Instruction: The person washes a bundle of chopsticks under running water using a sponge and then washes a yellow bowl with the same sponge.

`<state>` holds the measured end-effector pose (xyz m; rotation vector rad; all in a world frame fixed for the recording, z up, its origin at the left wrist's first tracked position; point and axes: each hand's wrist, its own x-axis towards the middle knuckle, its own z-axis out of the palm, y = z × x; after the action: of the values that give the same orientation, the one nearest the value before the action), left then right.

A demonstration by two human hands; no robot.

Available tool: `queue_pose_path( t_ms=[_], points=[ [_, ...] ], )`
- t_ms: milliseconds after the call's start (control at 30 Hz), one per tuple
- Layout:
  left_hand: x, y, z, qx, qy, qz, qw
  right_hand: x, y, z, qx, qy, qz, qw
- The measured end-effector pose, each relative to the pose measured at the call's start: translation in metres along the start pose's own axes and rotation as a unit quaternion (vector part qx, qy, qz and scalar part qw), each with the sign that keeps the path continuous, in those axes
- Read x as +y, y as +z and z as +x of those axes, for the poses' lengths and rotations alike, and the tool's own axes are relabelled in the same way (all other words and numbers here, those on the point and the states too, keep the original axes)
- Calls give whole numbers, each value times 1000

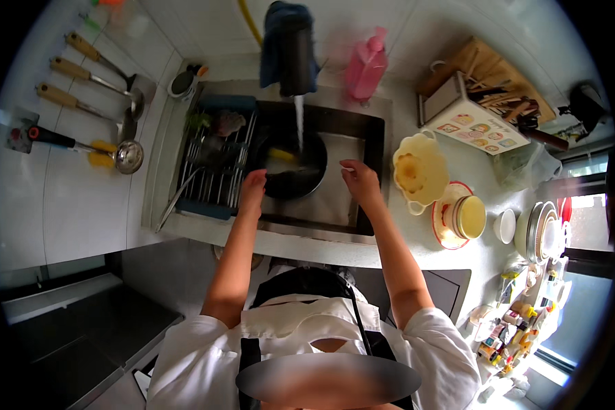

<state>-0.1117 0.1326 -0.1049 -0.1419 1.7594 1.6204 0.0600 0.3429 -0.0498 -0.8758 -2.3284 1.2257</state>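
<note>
A round black pan [302, 183] rests in the sink, and a stream of water [299, 121] falls into it from the dark faucet [295, 65]. Something yellow [280, 155] shows inside the pan; its kind is unclear. At the pan's left rim, my left hand [253, 189] is closed, with thumb and fingers on the edge. My right hand [362, 184] hovers over the right part of the sink [339, 213], apart from the pan. Its fingers are bent, with a small gap between thumb and forefinger, and nothing shows in them.
Left of the pan lies a dish rack [215, 158] with vegetables. Ladles [128, 156] and spatulas hang on the left wall. A blue cloth [272, 44] wraps the faucet; a pink bottle [366, 67] stands behind. To the right are a yellow colander [420, 171], bowls [473, 217] and a utensil holder [482, 126].
</note>
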Motion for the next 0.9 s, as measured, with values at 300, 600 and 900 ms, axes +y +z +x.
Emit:
queue_pose_path(
  t_ms=[300,600,900],
  points=[
    [8,-60,10,-64,3,26,998,21,153,47,-249,24,-424,871],
    [11,-90,29,-114,21,6,993,45,184,46,-334,51,-518,785],
    [13,-45,47,-174,-13,44,984,-29,133,20,-119,-45,-238,963]
  ],
)
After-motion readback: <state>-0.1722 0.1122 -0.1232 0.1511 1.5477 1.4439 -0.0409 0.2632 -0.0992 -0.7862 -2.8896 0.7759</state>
